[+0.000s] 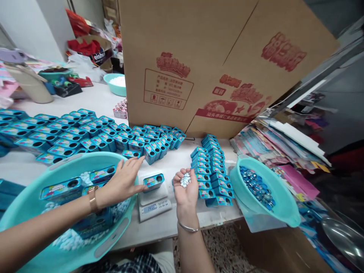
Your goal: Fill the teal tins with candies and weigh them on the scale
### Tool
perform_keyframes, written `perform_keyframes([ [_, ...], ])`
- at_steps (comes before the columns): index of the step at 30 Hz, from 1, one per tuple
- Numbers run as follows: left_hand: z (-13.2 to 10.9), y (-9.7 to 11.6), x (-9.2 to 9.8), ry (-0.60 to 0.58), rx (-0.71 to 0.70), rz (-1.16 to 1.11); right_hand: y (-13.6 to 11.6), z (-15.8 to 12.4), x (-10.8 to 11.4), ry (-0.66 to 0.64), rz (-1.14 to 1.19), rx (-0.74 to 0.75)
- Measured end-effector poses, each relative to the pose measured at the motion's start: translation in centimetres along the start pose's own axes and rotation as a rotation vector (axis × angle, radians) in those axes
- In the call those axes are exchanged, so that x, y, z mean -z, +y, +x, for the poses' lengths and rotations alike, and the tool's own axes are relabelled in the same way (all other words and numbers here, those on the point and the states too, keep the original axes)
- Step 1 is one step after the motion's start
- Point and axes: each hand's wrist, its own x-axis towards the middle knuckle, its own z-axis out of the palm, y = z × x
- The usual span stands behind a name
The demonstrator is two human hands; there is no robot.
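Note:
My right hand point(186, 187) is palm up and cupped around a small heap of white candy pellets point(185, 179). It hovers just right of a small white digital scale point(154, 203), on which a blue tin point(154, 181) with a round hole stands. My left hand point(125, 180) reaches forward with fingers stretched flat over the rim of a large teal basin point(28, 204). Its fingertips are close to a loose blue tin point(131, 153) and hold nothing. The basin contains white pellets and a few blue tins.
Several rows of blue tins point(71, 132) cover the table's left and middle. A stack of the same tins point(212, 167) stands right of the scale. A teal bowl of blue caps point(257, 187) sits at the right edge. A big cardboard box point(216, 64) blocks the back.

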Motion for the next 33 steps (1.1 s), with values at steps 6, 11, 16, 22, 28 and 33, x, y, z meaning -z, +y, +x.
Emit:
perform_keyframes([
  [6,0.4,-0.1,-0.5,-0.037,-0.032,-0.035,1.4,1.8,-1.6,-0.004,0.039,-0.050],
  [11,1.8,1.2,-0.8,-0.080,-0.077,-0.039,2.0,2.3,-2.2,0.000,-0.017,-0.024],
  [16,3.1,2.1,-1.5,-0.102,-0.099,-0.063,3.2,2.7,-2.2,-0.013,-0.042,0.000],
  [22,3.7,2.1,-2.1,-0.118,-0.150,-0.162,4.4,2.8,-2.5,0.005,-0.107,0.072],
  [28,3.8,2.2,-2.8,-0.122,-0.093,-0.175,5.2,2.6,-2.3,-0.005,-0.208,0.154],
  [33,3.9,2.5,-2.9,-0.131,-0.043,-0.202,5.4,2.3,-2.0,0.012,-0.215,0.150],
])
